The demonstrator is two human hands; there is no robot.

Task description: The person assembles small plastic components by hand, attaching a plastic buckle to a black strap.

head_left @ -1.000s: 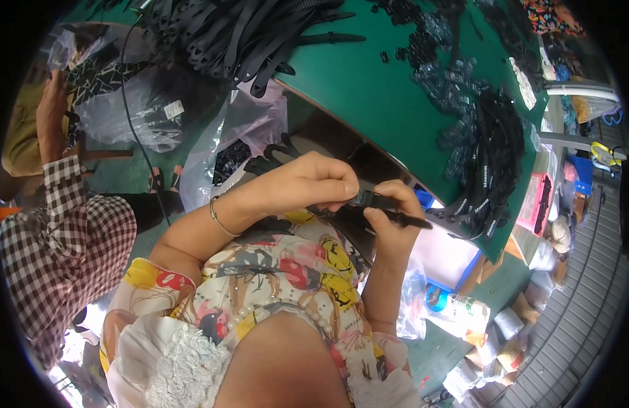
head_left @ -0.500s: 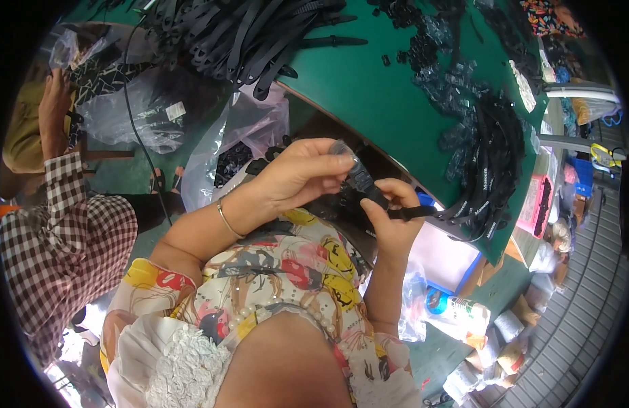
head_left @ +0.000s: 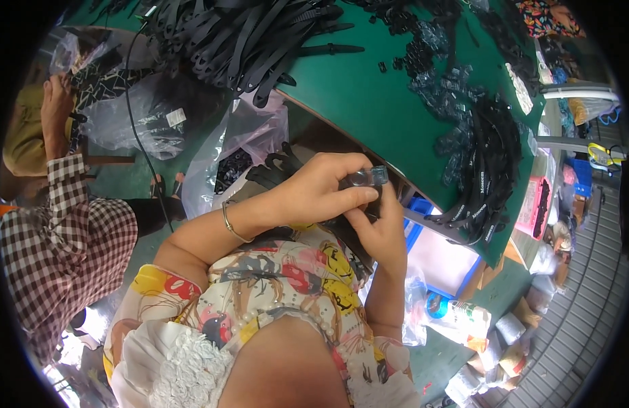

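Note:
My left hand (head_left: 321,187) and my right hand (head_left: 381,228) meet in front of my chest, beside the near edge of the green table. Between them is a black strap end in clear plastic (head_left: 369,178). Its shiny tip sticks out past the fingers of my left hand, whose thumb presses along it. The fingers of my right hand are closed around its lower part, and most of that part is hidden. Whether a buckle lies under the plastic I cannot tell.
Black straps (head_left: 240,47) lie heaped on the green table (head_left: 355,81). A curved bundle of straps (head_left: 488,170) with clear-wrapped ends lies at its right. A blue-rimmed white tray (head_left: 440,258) sits below. At left, a person in a checked shirt (head_left: 63,251) sits near plastic bags (head_left: 141,115).
My left hand has come down and right, closer to my right hand. The strap end has turned, and its clear tip now points right. The strap length beyond my right hand is hidden.

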